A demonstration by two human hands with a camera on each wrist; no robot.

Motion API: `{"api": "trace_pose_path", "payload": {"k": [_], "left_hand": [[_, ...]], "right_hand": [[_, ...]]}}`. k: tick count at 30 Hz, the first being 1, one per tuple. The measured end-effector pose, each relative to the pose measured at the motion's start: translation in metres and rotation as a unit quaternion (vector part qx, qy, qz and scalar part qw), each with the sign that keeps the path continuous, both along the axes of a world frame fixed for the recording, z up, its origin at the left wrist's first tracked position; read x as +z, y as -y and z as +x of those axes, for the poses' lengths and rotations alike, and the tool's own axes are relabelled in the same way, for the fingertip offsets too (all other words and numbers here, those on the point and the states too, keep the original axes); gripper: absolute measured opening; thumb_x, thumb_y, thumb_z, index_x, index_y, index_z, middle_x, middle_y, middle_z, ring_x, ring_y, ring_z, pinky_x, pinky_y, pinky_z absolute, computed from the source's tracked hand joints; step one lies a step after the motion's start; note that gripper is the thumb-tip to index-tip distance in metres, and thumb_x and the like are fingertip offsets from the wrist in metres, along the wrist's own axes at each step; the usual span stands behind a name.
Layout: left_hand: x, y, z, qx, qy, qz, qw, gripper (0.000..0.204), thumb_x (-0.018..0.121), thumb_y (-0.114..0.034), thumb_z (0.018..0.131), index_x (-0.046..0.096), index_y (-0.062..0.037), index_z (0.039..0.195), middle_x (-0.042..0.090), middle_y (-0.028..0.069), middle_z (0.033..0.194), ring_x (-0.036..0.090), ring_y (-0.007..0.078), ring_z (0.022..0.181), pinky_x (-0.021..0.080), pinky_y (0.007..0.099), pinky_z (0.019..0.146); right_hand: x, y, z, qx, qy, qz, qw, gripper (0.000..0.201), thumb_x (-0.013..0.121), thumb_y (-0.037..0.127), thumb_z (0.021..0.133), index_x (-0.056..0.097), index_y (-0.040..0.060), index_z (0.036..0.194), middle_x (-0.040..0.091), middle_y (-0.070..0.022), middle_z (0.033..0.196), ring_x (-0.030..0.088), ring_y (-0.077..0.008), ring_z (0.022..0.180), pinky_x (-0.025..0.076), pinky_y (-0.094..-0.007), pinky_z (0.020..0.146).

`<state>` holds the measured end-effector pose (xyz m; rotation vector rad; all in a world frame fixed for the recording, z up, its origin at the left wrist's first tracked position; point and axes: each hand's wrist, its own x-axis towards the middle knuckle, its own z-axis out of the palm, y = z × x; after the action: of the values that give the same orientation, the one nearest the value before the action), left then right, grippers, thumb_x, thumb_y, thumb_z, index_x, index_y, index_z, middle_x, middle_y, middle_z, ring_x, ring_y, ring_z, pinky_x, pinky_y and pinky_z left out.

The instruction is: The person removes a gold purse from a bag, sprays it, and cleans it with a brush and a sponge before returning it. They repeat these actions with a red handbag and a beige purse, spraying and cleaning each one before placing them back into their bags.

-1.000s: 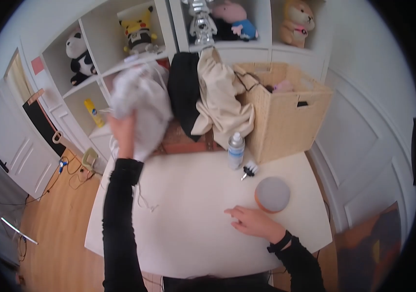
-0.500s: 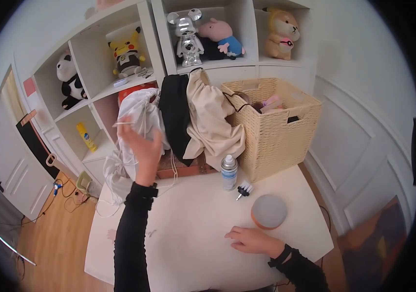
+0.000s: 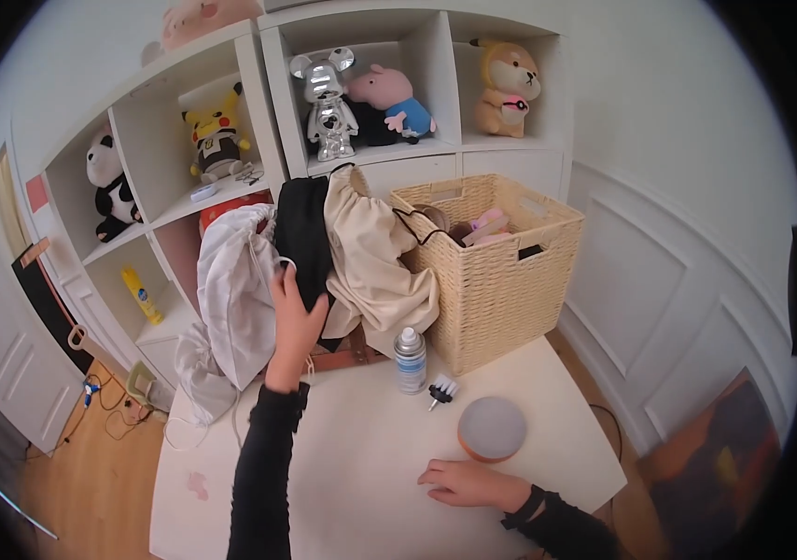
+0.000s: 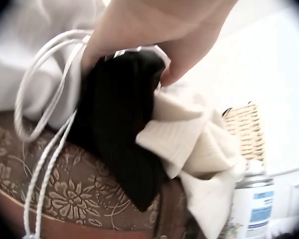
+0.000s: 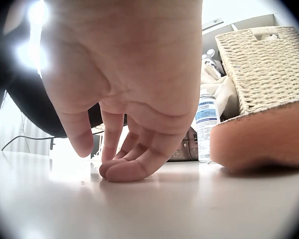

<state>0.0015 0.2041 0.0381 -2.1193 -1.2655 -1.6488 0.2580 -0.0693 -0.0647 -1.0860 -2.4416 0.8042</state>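
My left hand (image 3: 296, 322) reaches over the black cloth bag (image 3: 304, 224) draped on a chest. Its thumb and fingers pinch a thin, white-rimmed round thing (image 4: 138, 49) above the black cloth; most of it is hidden behind the hand. A white drawstring bag (image 3: 233, 280) lies to its left, its cord loops hanging beside the fingers. A cream cloth bag (image 3: 370, 252) sits to its right. My right hand (image 3: 473, 483) rests with loosely bent fingers on the white table (image 3: 352, 467), holding nothing, just in front of an orange round pad with a grey top (image 3: 493, 426).
A woven basket (image 3: 510, 289) with things inside stands at the back right. Before it are a spray can (image 3: 410, 362) and a small brush attachment (image 3: 441, 391). The brown embossed chest (image 4: 70, 194) lies under the bags. Shelves with plush toys rise behind.
My left hand left the white bag, came up with a thin white thing at its fingertips, then moved right to the black bag. The right hand stays on the table. The head view has shifted.
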Motion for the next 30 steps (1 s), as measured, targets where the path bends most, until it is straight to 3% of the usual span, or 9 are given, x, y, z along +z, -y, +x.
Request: {"api": "trace_pose_path", "payload": {"k": [2,4,7,9,11,14,20,25,30], "left_hand": [[0.032,0.066,-0.015,0.023,-0.167,-0.257,0.952,0.066,0.069,-0.025,0.083,0.044,-0.0003,0.140,0.055,0.0268,0.127,0.057,0.0374,0.117,0.046,0.0410,0.096],[0.122,0.162,-0.008,0.062,-0.222,-0.423,0.876,0.056,0.069,-0.030,0.084,0.056,-0.0039,0.132,0.064,0.0233,0.117,0.064,0.0329,0.107,0.050,0.0404,0.086],[0.144,0.163,-0.007,-0.015,-0.030,-0.255,0.966,0.048,0.071,-0.026,0.082,0.062,-0.0035,0.122,0.067,0.0177,0.108,0.065,0.0301,0.104,0.050,0.0410,0.084],[0.133,0.110,0.002,-0.076,0.025,-0.081,0.993,0.055,0.072,-0.021,0.078,0.057,-0.0036,0.128,0.064,0.0188,0.111,0.062,0.0333,0.107,0.050,0.0431,0.087],[0.097,0.031,0.008,0.003,-0.033,0.065,0.997,0.065,0.073,-0.016,0.076,0.049,-0.0024,0.135,0.057,0.0198,0.117,0.058,0.0374,0.111,0.050,0.0436,0.090],[0.060,-0.011,0.024,0.024,0.003,-0.044,0.999,0.072,0.073,-0.017,0.075,0.042,0.0000,0.138,0.050,0.0219,0.129,0.053,0.0419,0.116,0.049,0.0444,0.092],[0.044,-0.030,0.022,0.118,0.044,-0.063,0.990,0.071,0.079,-0.024,0.072,0.047,0.0038,0.129,0.061,0.0239,0.117,0.060,0.0409,0.105,0.051,0.0456,0.087],[0.059,-0.042,0.005,0.185,-0.071,-0.112,0.974,0.060,0.077,-0.044,0.071,0.062,0.0030,0.105,0.070,0.0236,0.086,0.068,0.0416,0.085,0.055,0.0472,0.075],[0.056,-0.028,-0.002,0.147,-0.029,-0.143,0.978,0.055,0.076,-0.042,0.071,0.068,0.0010,0.103,0.070,0.0234,0.089,0.068,0.0400,0.088,0.054,0.0473,0.078]], "right_hand": [[0.004,0.001,0.001,-0.001,-0.005,0.002,1.000,0.021,0.061,0.017,0.089,0.061,0.0086,0.108,0.058,-0.0080,0.101,0.063,-0.0275,0.090,0.052,-0.0397,0.075],[0.006,0.004,0.001,-0.006,-0.006,-0.003,1.000,0.020,0.061,0.017,0.089,0.062,0.0086,0.107,0.058,-0.0079,0.099,0.063,-0.0272,0.090,0.052,-0.0396,0.075],[0.005,0.002,-0.001,-0.009,-0.008,0.004,1.000,0.019,0.061,0.016,0.088,0.062,0.0084,0.106,0.058,-0.0083,0.097,0.063,-0.0274,0.090,0.052,-0.0394,0.075],[0.006,0.002,0.000,-0.004,-0.002,0.012,1.000,0.019,0.061,0.015,0.088,0.061,0.0081,0.106,0.058,-0.0089,0.097,0.063,-0.0277,0.091,0.052,-0.0391,0.076],[0.012,0.003,0.000,0.001,0.005,-0.003,1.000,0.020,0.061,0.015,0.088,0.061,0.0078,0.106,0.059,-0.0091,0.098,0.063,-0.0281,0.092,0.051,-0.0388,0.077],[0.011,0.003,0.001,0.000,0.003,-0.023,1.000,0.020,0.062,0.015,0.088,0.061,0.0075,0.107,0.060,-0.0094,0.099,0.063,-0.0285,0.094,0.051,-0.0388,0.079],[0.010,0.001,0.005,-0.015,0.001,-0.033,0.999,0.020,0.061,0.014,0.088,0.062,0.0071,0.107,0.061,-0.0090,0.100,0.063,-0.0290,0.094,0.051,-0.0393,0.080],[0.014,0.000,0.002,-0.006,0.005,-0.026,1.000,0.019,0.061,0.014,0.088,0.062,0.0068,0.106,0.062,-0.0093,0.097,0.063,-0.0296,0.093,0.051,-0.0399,0.079],[0.014,0.001,0.003,-0.009,-0.004,-0.036,0.999,0.018,0.060,0.013,0.087,0.062,0.0063,0.103,0.062,-0.0109,0.095,0.063,-0.0305,0.092,0.051,-0.0413,0.079]]}}
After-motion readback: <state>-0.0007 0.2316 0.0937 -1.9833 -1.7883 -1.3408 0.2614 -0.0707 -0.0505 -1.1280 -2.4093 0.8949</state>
